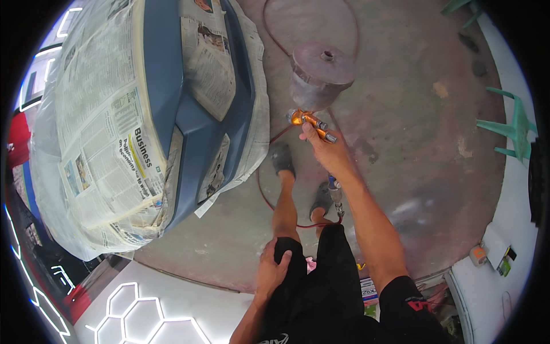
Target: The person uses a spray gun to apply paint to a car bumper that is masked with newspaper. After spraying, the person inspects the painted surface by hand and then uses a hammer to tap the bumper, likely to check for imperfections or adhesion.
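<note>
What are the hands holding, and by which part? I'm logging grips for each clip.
The right hand holds a spray gun by its handle, below the cup. The left hand holds nothing; it rests on the thigh.

car bumper [172, 114] left of spray gun [312, 86]; chair [513, 129] right

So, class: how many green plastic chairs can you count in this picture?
2. One green chair stands at the right edge; another pokes in at the top right corner, mostly cut off. Others may be out of frame.
</note>
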The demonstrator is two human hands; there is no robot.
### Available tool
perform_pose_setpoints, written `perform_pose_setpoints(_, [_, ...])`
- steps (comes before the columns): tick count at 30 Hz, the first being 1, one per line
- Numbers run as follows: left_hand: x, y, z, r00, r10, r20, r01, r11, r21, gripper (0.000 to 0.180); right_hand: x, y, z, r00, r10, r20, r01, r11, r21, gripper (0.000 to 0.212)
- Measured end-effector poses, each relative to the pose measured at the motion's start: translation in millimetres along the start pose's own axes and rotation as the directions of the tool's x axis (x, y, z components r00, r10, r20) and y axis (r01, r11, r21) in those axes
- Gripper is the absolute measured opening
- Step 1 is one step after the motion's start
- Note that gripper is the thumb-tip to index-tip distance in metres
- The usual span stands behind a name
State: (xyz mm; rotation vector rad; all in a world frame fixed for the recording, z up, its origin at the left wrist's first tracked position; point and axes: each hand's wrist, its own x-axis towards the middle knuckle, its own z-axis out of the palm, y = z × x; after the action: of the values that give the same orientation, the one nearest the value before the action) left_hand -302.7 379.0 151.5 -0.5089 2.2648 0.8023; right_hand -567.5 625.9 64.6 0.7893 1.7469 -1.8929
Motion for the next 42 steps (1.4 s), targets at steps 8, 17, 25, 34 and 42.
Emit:
perform_pose_setpoints(8, [98.9, 53.5, 66.7, 0.974, -0.054, 0.22, 0.014, 0.984, 0.177, 0.094, 100.8, -9.4, 8.7, 0.997, -0.08, 0.009, 0.08, 0.997, 0.02, 0.06])
perform_pose_setpoints(17, [205.5, 121.7, 28.9, 0.916, -0.262, 0.303, 0.185, 0.948, 0.259, 0.094, 261.8, -38.6, 52.6, 0.99, 0.087, 0.109, -0.075, 0.991, -0.107, 0.056])
perform_pose_setpoints(25, [262.8, 184.3, -4.7, 0.875, -0.341, 0.344, 0.254, 0.927, 0.275, 0.093, 304.5, -9.7, 64.0, 0.9, 0.24, 0.363, -0.116, 0.936, -0.331, 0.052])
perform_pose_setpoints(34, [339.2, 230.3, -31.7, 0.891, -0.358, 0.281, 0.311, 0.929, 0.199, 0.094, 441.7, -91.5, 83.5, 0.954, 0.003, 0.298, 0.04, 0.99, -0.138, 0.044])
perform_pose_setpoints(42, [426.9, 311.0, -52.8, 0.819, -0.539, 0.197, 0.53, 0.842, 0.097, 0.096, 569.8, -241.6, 83.7, 0.957, -0.161, 0.243, 0.216, 0.951, -0.22, 0.047])
